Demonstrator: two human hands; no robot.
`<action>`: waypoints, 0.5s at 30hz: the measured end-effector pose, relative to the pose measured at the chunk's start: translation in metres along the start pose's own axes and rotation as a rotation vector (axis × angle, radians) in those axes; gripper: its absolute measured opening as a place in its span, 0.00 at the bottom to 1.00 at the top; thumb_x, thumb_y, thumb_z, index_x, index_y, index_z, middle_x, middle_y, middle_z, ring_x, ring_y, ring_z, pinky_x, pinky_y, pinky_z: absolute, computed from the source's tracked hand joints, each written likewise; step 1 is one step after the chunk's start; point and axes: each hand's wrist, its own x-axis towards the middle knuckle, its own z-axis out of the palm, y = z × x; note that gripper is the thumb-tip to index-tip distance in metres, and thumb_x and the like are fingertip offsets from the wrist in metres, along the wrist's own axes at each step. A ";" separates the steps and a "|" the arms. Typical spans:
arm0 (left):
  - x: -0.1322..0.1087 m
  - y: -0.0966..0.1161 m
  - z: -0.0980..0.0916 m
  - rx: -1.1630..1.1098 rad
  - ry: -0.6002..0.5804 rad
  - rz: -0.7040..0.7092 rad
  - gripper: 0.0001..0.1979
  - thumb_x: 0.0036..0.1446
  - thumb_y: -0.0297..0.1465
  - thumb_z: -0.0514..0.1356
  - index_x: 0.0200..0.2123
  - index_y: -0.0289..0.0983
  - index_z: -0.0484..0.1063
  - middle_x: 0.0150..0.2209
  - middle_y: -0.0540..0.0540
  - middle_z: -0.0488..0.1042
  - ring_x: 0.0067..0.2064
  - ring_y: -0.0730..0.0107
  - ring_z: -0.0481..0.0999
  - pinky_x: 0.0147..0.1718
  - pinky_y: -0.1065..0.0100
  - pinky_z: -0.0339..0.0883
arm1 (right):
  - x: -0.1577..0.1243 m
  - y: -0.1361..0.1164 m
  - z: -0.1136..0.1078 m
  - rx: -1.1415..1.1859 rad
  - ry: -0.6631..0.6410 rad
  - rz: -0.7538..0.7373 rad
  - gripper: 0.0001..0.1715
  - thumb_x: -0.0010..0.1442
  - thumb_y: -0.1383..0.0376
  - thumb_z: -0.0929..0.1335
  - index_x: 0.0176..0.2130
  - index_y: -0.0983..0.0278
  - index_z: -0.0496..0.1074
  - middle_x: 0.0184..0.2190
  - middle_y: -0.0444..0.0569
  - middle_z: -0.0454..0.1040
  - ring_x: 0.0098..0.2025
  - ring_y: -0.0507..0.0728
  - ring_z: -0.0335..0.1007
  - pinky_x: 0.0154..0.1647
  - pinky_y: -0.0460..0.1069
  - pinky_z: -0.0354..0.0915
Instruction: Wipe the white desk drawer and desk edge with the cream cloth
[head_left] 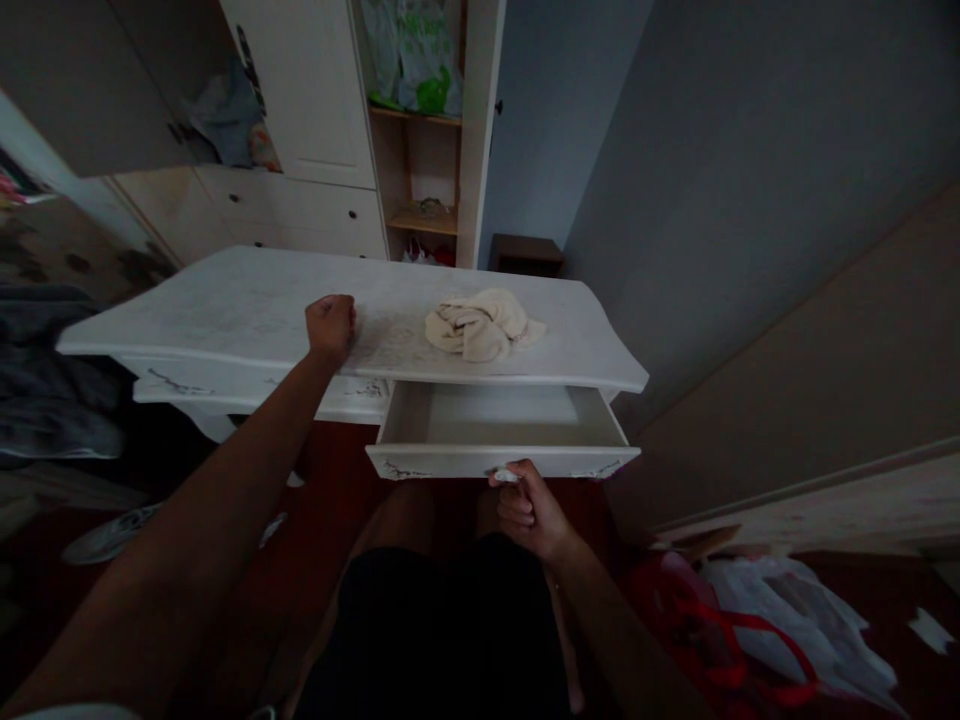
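Observation:
My right hand (531, 510) pinches the small pale knob (505, 475) on the front of a white drawer (420, 462). The drawer is pulled out from under the top of a white desk (255, 290), and its visible inside holds nothing. My left hand (331, 325) rests as a fist on the desktop, with no object showing in it. To the right of that fist lies a crumpled cream cloth (484, 325), untouched by either hand. Grey smudges mark the desktop between the fist and the cloth.
Behind the desk stands a white wardrobe (315, 110) with an open shelf section holding plastic bags (420, 60). A grey wall (750, 180) closes off the right side. On the floor at lower right sit a red bag (675, 610) and a white plastic bag (795, 610).

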 end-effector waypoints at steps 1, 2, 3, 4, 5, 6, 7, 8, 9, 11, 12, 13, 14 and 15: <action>0.000 0.000 0.000 0.003 0.002 -0.001 0.10 0.49 0.30 0.57 0.19 0.39 0.61 0.16 0.54 0.58 0.16 0.77 0.54 0.15 0.71 0.48 | -0.005 0.006 0.001 -0.003 0.006 -0.004 0.17 0.50 0.54 0.71 0.28 0.66 0.76 0.07 0.30 0.48 0.12 0.44 0.32 0.11 0.42 0.34; -0.001 0.000 0.000 0.005 0.002 -0.002 0.10 0.49 0.30 0.58 0.19 0.39 0.61 0.16 0.55 0.57 0.16 0.77 0.54 0.15 0.71 0.48 | -0.010 0.012 0.002 -0.007 0.014 -0.013 0.18 0.49 0.53 0.72 0.29 0.66 0.76 0.07 0.30 0.48 0.12 0.44 0.32 0.12 0.42 0.34; -0.002 0.001 0.000 0.005 -0.001 -0.004 0.11 0.49 0.30 0.58 0.19 0.40 0.60 0.16 0.55 0.57 0.16 0.77 0.54 0.15 0.71 0.48 | -0.015 0.019 0.002 -0.011 0.024 -0.024 0.18 0.49 0.53 0.72 0.29 0.66 0.76 0.08 0.30 0.48 0.12 0.44 0.32 0.12 0.42 0.34; -0.003 0.001 -0.001 0.004 -0.003 -0.006 0.11 0.49 0.31 0.58 0.19 0.40 0.60 0.15 0.55 0.56 0.16 0.77 0.54 0.15 0.70 0.47 | -0.020 0.027 0.002 -0.013 0.038 -0.036 0.19 0.49 0.52 0.72 0.29 0.66 0.76 0.08 0.30 0.48 0.12 0.44 0.32 0.12 0.43 0.34; -0.004 0.001 -0.001 0.001 -0.005 -0.009 0.12 0.50 0.31 0.58 0.18 0.40 0.59 0.15 0.55 0.56 0.15 0.77 0.53 0.15 0.70 0.47 | -0.024 0.035 0.000 -0.013 0.055 -0.046 0.19 0.49 0.52 0.72 0.30 0.66 0.76 0.09 0.30 0.49 0.13 0.44 0.33 0.13 0.43 0.35; -0.005 0.001 -0.001 -0.001 -0.007 -0.012 0.12 0.50 0.31 0.58 0.18 0.40 0.59 0.15 0.55 0.56 0.15 0.77 0.53 0.15 0.70 0.47 | -0.028 0.044 -0.002 -0.016 0.075 -0.053 0.19 0.50 0.51 0.72 0.31 0.66 0.76 0.09 0.31 0.49 0.13 0.44 0.34 0.13 0.43 0.36; -0.005 0.001 -0.001 -0.002 -0.005 -0.013 0.12 0.50 0.31 0.58 0.18 0.40 0.59 0.15 0.55 0.56 0.15 0.77 0.53 0.15 0.70 0.47 | -0.032 0.053 -0.006 -0.021 0.098 -0.058 0.20 0.50 0.51 0.72 0.31 0.65 0.76 0.09 0.31 0.50 0.13 0.44 0.36 0.14 0.43 0.37; -0.005 0.001 -0.001 0.001 -0.001 -0.010 0.12 0.50 0.31 0.57 0.18 0.40 0.59 0.15 0.55 0.57 0.15 0.77 0.54 0.15 0.70 0.47 | -0.034 0.062 -0.010 -0.030 0.124 -0.066 0.20 0.51 0.50 0.72 0.32 0.65 0.76 0.10 0.32 0.51 0.13 0.45 0.37 0.14 0.44 0.38; -0.005 0.001 -0.001 0.007 0.006 -0.002 0.11 0.50 0.31 0.57 0.18 0.40 0.59 0.15 0.54 0.57 0.16 0.77 0.54 0.15 0.70 0.47 | -0.037 0.071 -0.015 -0.042 0.149 -0.074 0.20 0.52 0.50 0.72 0.32 0.64 0.76 0.10 0.33 0.52 0.13 0.45 0.39 0.15 0.44 0.40; -0.005 0.000 -0.001 0.018 0.020 0.019 0.11 0.49 0.31 0.57 0.18 0.39 0.60 0.16 0.54 0.57 0.16 0.78 0.54 0.15 0.70 0.47 | -0.040 0.088 -0.025 -0.071 0.197 -0.093 0.20 0.51 0.48 0.72 0.33 0.62 0.76 0.11 0.35 0.54 0.14 0.47 0.44 0.16 0.45 0.43; -0.005 -0.001 -0.001 0.020 0.025 0.028 0.11 0.49 0.31 0.57 0.18 0.39 0.60 0.16 0.54 0.58 0.16 0.78 0.54 0.15 0.71 0.47 | -0.040 0.096 -0.030 -0.086 0.218 -0.103 0.20 0.51 0.48 0.72 0.33 0.61 0.76 0.11 0.36 0.55 0.14 0.47 0.46 0.17 0.46 0.44; -0.004 -0.001 0.000 0.020 0.028 0.033 0.10 0.49 0.31 0.57 0.18 0.39 0.60 0.16 0.55 0.58 0.16 0.78 0.54 0.15 0.71 0.47 | -0.041 0.102 -0.034 -0.101 0.238 -0.112 0.20 0.50 0.47 0.72 0.32 0.60 0.76 0.11 0.37 0.55 0.15 0.48 0.48 0.18 0.47 0.45; -0.004 -0.001 0.000 0.020 0.028 0.032 0.10 0.49 0.31 0.57 0.18 0.39 0.60 0.16 0.55 0.58 0.16 0.78 0.54 0.15 0.71 0.47 | -0.040 0.108 -0.037 -0.117 0.256 -0.121 0.21 0.49 0.46 0.72 0.31 0.59 0.76 0.11 0.38 0.55 0.15 0.49 0.49 0.18 0.47 0.45; -0.004 -0.002 0.000 0.019 0.026 0.027 0.10 0.49 0.32 0.56 0.18 0.40 0.60 0.15 0.55 0.57 0.16 0.78 0.53 0.15 0.71 0.48 | -0.040 0.112 -0.040 -0.133 0.274 -0.133 0.21 0.49 0.45 0.72 0.31 0.59 0.76 0.11 0.38 0.55 0.15 0.50 0.50 0.19 0.48 0.46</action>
